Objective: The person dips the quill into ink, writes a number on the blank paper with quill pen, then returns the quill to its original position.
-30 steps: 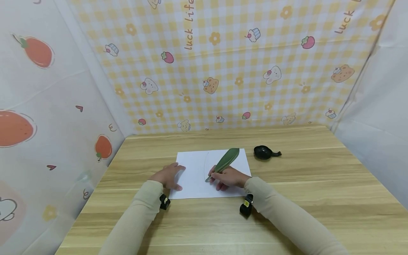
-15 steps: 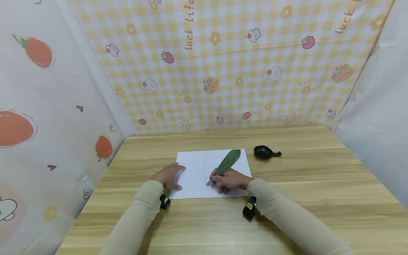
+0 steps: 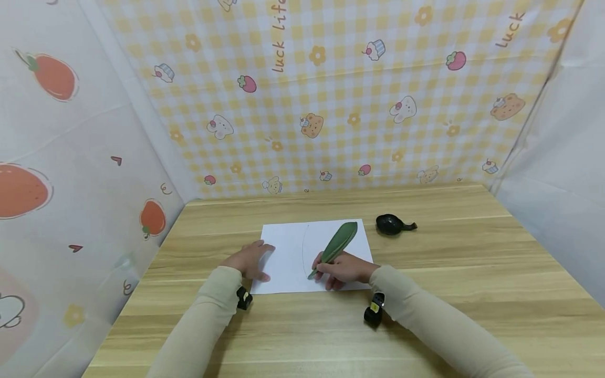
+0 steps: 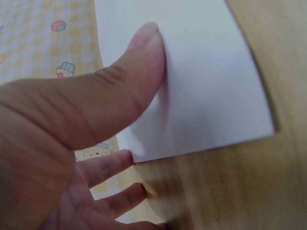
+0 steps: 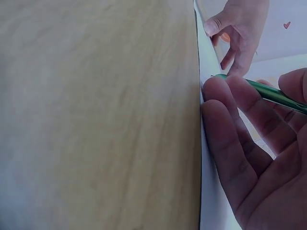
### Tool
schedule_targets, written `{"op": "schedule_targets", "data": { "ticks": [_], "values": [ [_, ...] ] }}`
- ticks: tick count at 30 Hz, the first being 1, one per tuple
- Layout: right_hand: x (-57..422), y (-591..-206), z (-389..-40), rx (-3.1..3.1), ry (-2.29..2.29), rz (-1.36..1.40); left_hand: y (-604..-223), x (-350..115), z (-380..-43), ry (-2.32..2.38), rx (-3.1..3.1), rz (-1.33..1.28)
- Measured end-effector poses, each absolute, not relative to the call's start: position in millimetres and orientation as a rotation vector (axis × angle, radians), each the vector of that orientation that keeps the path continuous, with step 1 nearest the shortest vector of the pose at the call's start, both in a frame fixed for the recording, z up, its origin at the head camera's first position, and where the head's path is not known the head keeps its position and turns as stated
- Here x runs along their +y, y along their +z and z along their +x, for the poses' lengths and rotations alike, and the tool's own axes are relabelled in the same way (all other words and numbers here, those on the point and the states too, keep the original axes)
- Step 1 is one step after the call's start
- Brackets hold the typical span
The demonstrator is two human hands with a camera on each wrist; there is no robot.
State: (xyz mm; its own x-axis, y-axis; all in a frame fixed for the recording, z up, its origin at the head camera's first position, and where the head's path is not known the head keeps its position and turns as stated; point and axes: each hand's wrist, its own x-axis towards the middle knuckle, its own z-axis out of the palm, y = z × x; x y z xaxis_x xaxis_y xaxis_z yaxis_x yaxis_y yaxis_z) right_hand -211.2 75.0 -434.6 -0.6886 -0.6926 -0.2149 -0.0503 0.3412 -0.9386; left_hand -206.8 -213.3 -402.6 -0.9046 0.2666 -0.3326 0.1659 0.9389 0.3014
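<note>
A sheet of white paper (image 3: 283, 270) lies flat on the wooden table. My left hand (image 3: 247, 261) rests on the paper's left edge, fingers spread; the left wrist view shows the thumb (image 4: 144, 72) lying on the sheet. Between thumb and fingers, my right hand (image 3: 347, 268) pinches a green pen (image 3: 337, 244) with a broad leaf-shaped top. The pen's tip is at the lower end of a thin curved line (image 3: 303, 249) on the paper. In the right wrist view the green shaft (image 5: 273, 93) passes between the fingers, and the lower fingers rest by the sheet.
A small black ladle-shaped object (image 3: 391, 224) with a short handle lies right of the paper's far corner. A checkered cloth (image 3: 350, 94) hangs behind the table (image 3: 449, 294). White cloths hang at both sides.
My right hand has moved the pen a little down the paper toward me, and the curved line has grown longer at its lower end. My left hand has stayed in place.
</note>
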Motion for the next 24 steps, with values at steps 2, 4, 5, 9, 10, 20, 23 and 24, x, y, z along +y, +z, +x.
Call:
{"op": "schedule_targets", "data": {
  "ticks": [2,4,5,9,10,20,23,24],
  "values": [
    [76.2,-433.8,-210.0,2.004,-1.363,-0.651,-402.8,-213.2,-206.9,0.378,2.720,0.315],
    [77.3,-432.6,-208.7,2.005,-1.350,-0.658,-402.8,-213.2,-206.9,0.376,2.718,0.317],
    [78.0,-432.2,-208.1,2.006,-1.345,-0.661,-402.7,-213.2,-207.0,0.374,2.717,0.318],
    [80.5,-430.7,-206.5,2.014,-1.333,-0.676,-402.5,-213.4,-207.5,0.364,2.715,0.328],
    [81.3,-430.5,-206.3,2.016,-1.334,-0.681,-402.4,-213.6,-207.7,0.362,2.716,0.328],
    [91.4,-431.6,-205.7,2.008,-1.337,-0.699,-402.4,-213.6,-207.1,0.403,2.714,0.323],
    [94.3,-432.0,-206.6,2.007,-1.339,-0.696,-402.6,-213.7,-207.3,0.397,2.716,0.331],
    [95.3,-431.8,-206.7,2.008,-1.339,-0.692,-402.8,-213.8,-207.4,0.397,2.715,0.333]
  ]
}}
